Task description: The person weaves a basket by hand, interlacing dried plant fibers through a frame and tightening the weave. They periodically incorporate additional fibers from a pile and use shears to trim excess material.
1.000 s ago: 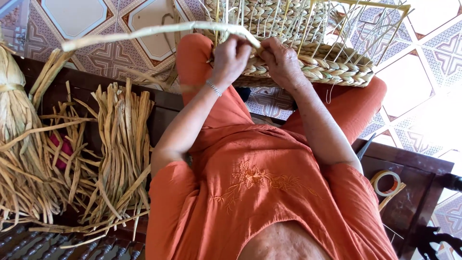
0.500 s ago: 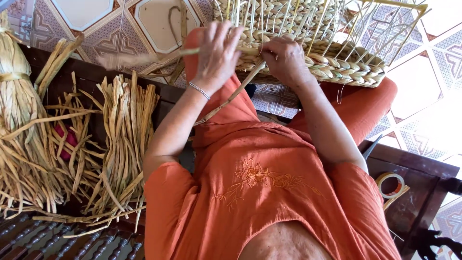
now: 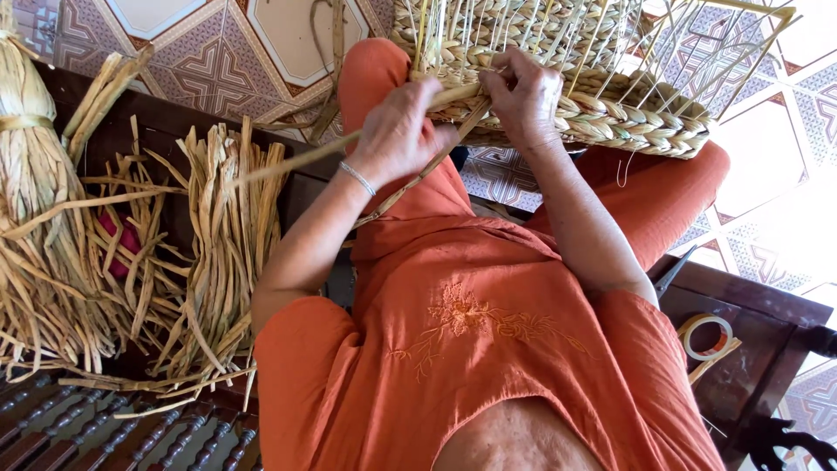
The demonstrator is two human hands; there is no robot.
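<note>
Your left hand [image 3: 397, 135] pinches a light, pliable straw strand [image 3: 296, 157] and your right hand [image 3: 523, 92] grips the stiff woven basket [image 3: 610, 113] rim, resting on your lap; hold strands near the weave.

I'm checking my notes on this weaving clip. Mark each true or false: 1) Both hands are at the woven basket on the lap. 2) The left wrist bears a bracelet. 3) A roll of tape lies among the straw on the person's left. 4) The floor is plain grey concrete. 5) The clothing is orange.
1) True: the left hand and right hand work strands at the woven basket.
2) True: a thin bracelet circles it.
3) False: the roll of tape lies on the dark wooden furniture at the right, away from the loose straw strands.
4) False: the floor tiles are patterned.
5) True: the orange garment has embroidery.
</note>
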